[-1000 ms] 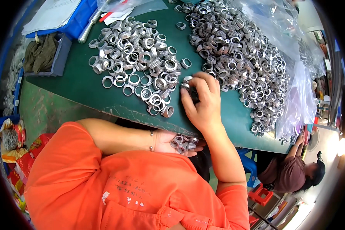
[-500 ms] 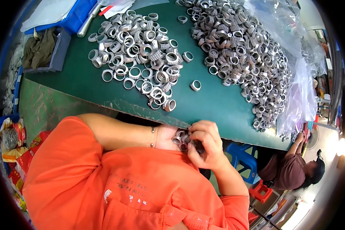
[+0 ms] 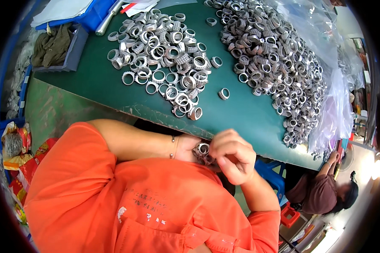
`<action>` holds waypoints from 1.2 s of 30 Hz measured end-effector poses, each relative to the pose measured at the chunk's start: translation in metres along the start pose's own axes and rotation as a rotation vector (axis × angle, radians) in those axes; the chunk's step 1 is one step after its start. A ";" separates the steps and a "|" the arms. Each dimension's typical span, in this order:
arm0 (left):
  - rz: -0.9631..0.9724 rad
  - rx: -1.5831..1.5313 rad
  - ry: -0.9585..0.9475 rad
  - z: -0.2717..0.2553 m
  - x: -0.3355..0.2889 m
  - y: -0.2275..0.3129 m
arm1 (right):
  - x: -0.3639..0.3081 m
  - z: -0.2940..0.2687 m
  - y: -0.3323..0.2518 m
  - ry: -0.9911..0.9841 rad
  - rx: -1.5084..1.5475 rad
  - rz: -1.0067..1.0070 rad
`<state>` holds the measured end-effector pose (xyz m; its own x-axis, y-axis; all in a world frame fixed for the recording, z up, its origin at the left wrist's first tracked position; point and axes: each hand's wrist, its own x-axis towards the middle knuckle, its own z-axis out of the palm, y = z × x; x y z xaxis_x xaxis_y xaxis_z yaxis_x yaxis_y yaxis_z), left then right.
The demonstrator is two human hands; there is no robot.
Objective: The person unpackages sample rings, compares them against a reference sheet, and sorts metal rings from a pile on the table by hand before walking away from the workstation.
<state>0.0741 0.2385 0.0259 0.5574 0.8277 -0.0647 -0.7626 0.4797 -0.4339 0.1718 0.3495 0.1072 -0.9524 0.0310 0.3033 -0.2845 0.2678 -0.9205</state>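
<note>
My left hand is turned palm up near the table edge, cupped around several metal rings. Its fingertips are hidden behind my right hand. That right hand is curled over the rings from the other side, thumb and fingers drawn together; what lies between them, if anything, I cannot make out. Beyond my hands, a smaller pile of silvery rings with studded bands lies on the green table. One loose ring rests between that pile and a larger, darker ring pile.
Clear plastic sheeting borders the large pile. At the far left stand a grey bin with a dark cloth and a blue tray. A blue stool is at the right, near a seated person in brown.
My right hand has lifted slightly and shifted right, its fingers rolling over the rings. The rings in my left palm sit differently. The whole view has shifted a little.
</note>
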 end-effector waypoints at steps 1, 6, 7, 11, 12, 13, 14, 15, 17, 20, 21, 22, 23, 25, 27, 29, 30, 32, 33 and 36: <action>-0.075 -0.001 -0.136 -0.007 -0.002 0.002 | 0.015 -0.002 -0.004 -0.039 -0.247 -0.072; 0.032 0.045 0.013 -0.003 -0.005 -0.002 | 0.075 0.026 0.014 -0.171 -0.818 -0.237; 0.061 0.056 0.047 -0.002 -0.005 -0.003 | 0.073 0.024 0.017 -0.168 -0.820 -0.235; -0.026 -0.032 0.113 -0.008 0.000 0.003 | 0.052 0.006 0.020 -0.120 -0.839 -0.197; -0.014 0.005 0.068 -0.012 0.003 0.003 | 0.045 0.000 0.020 -0.096 -0.859 -0.158; -0.021 0.003 0.066 -0.016 0.004 0.004 | 0.039 -0.005 0.019 -0.072 -0.879 -0.117; -0.024 -0.031 0.017 -0.020 0.004 0.006 | 0.034 -0.011 0.017 -0.064 -0.889 -0.078; -0.028 -0.065 -0.031 -0.022 0.004 0.006 | 0.029 -0.018 0.019 -0.046 -0.882 -0.058; -0.044 -0.125 -0.020 -0.023 0.003 0.007 | 0.021 -0.031 0.015 0.003 -0.808 -0.001; 0.015 -0.011 0.087 -0.018 0.001 0.007 | -0.004 -0.050 0.015 0.316 -0.624 0.104; 0.004 -0.014 0.087 -0.016 0.001 0.006 | -0.014 -0.051 0.016 0.480 -0.512 0.166; 0.016 0.003 0.108 -0.014 0.001 0.006 | -0.023 -0.054 0.018 0.530 -0.458 0.183; 0.030 0.020 0.128 -0.014 0.002 0.005 | -0.031 -0.055 0.018 0.580 -0.404 0.199; 0.032 0.027 0.116 -0.016 0.002 0.005 | -0.036 -0.050 0.014 0.532 -0.432 0.194; 0.010 0.019 0.137 -0.015 0.004 0.007 | -0.030 -0.043 0.009 0.380 -0.528 0.123; 0.002 -0.014 0.092 -0.019 0.007 0.008 | -0.021 -0.034 0.005 0.320 -0.621 0.129; 0.001 -0.048 0.043 -0.019 0.007 0.008 | -0.018 -0.030 0.007 0.302 -0.645 0.120; -0.002 -0.052 0.047 -0.015 0.006 0.007 | -0.012 -0.024 0.008 0.280 -0.727 0.113; -0.008 -0.057 0.049 -0.012 0.004 0.007 | -0.012 -0.024 0.010 0.281 -0.724 0.112; 0.015 -0.015 0.120 -0.006 0.005 0.005 | -0.017 -0.023 0.017 0.271 -0.803 0.078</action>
<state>0.0748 0.2439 0.0183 0.5817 0.7937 -0.1781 -0.7669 0.4621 -0.4453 0.1860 0.3751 0.0921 -0.8776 0.2797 0.3894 0.0424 0.8543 -0.5180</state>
